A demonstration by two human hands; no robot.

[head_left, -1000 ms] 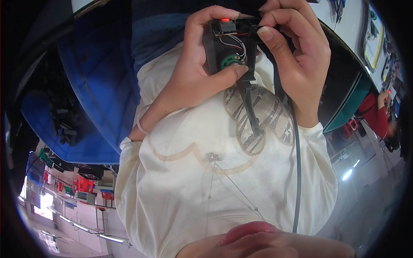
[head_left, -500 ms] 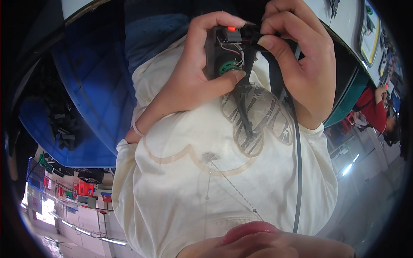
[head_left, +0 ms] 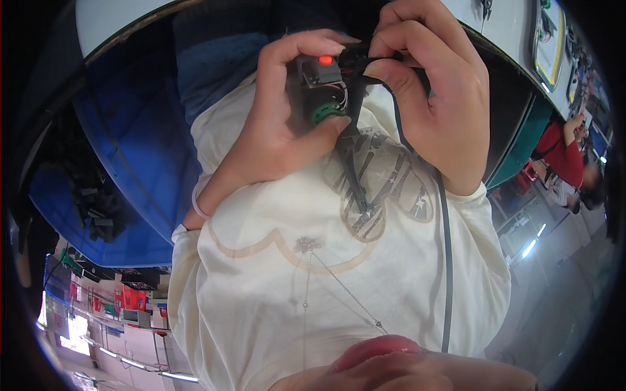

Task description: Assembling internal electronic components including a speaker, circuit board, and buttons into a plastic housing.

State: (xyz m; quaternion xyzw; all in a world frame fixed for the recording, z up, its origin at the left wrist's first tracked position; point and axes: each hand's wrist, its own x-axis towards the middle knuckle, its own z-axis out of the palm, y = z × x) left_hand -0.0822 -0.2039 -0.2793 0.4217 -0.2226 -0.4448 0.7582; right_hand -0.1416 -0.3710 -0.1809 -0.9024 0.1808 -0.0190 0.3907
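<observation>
My left hand (head_left: pixel 277 130) is wrapped round an open dark housing (head_left: pixel 301 88), with its fingers along the far side and its thumb at the near edge. Inside the housing sit a green round circuit board (head_left: pixel 325 113), thin white and dark wires (head_left: pixel 342 91), a grey block (head_left: pixel 321 75) and an orange-red button (head_left: pixel 325 60). A dark tapering piece (head_left: pixel 354 173) extends from it toward my shirt. At the housing's right side my right hand (head_left: pixel 440 98) pinches with thumb and fingers at a black part. The fingertips hide what that part is.
To the left stands a large blue bin (head_left: pixel 130 143); another blue tray (head_left: pixel 62 202) holds several black parts (head_left: pixel 98 215). A white table edge (head_left: pixel 127 23) runs beyond my lap. A black cable (head_left: pixel 447 274) hangs down my front. Another person in red (head_left: pixel 564 153) sits far right.
Both hands and the housing have shifted a little left and slightly nearer in the view. The housing is tilted a bit differently, showing more of the grey block. Both grips are kept.
</observation>
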